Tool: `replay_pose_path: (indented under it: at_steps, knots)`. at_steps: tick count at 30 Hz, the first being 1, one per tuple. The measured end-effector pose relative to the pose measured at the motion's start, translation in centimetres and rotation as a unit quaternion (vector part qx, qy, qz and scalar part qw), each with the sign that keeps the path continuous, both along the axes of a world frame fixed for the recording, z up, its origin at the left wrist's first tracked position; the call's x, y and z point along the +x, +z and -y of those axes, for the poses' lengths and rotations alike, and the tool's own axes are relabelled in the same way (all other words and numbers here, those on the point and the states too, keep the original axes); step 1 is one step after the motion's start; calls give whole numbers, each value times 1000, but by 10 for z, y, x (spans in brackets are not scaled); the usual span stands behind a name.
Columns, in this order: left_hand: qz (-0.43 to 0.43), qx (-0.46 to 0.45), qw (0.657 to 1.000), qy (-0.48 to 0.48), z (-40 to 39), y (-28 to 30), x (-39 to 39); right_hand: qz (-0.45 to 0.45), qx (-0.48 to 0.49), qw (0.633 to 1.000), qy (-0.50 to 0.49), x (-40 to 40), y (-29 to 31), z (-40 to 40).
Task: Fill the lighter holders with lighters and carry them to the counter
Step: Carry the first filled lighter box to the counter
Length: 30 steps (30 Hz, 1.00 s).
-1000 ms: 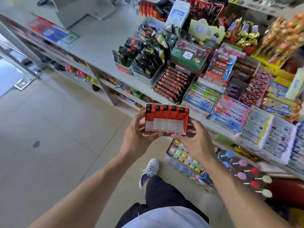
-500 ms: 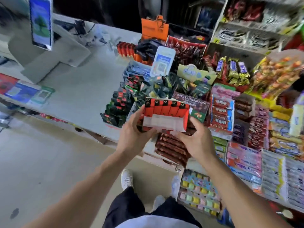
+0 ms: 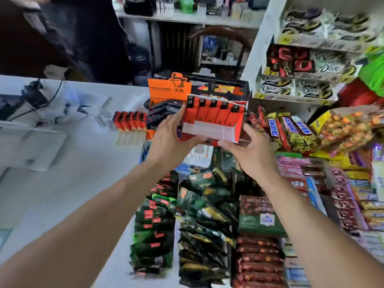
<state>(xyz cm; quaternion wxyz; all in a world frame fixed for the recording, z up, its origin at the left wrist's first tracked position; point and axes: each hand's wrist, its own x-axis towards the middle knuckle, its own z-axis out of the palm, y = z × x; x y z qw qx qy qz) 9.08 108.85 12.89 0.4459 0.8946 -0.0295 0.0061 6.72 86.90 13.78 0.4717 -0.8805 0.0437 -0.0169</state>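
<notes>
We reach both arms forward, our left hand [image 3: 168, 140] and right hand [image 3: 252, 151] gripping from either side, fingers curled.

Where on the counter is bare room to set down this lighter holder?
Bare white counter lies left of the snack packets, in front of the lighters standing there. To the right, candy boxes crowd the top. Both hands grip the holder.

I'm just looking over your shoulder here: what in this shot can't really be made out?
- Head view: the underside of the red cardboard lighter holder, covered by the left hand and right hand.
- Head view: any rows behind its front row of orange lighters, hidden by that row.
- Head view: print on the dark green snack packets, smeared by motion blur.
- Head view: the white counter, cut off at the left edge.
</notes>
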Motion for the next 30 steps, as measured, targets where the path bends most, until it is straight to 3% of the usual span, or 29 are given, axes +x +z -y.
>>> replay_pose_path:
  at_steps: [9,14,20,25,30]
  knots:
    - [51,66,996,-37,-7,29,182,64,0,997,-48,160,1,-14]
    - [-13,34,999,-21,-9,35,256,69,-42,996,-49,232,-6,-17]
    - [-83,81,993,-14,-15,31,295,63,6,997,-32,284,-32,-24]
    - [-60,113,989,-74,-17,22,309,58,-7,998,-38,294,-45,-22]
    - [-70,113,990,-45,-26,9,307,58,-28,996,-63,284,-57,-30]
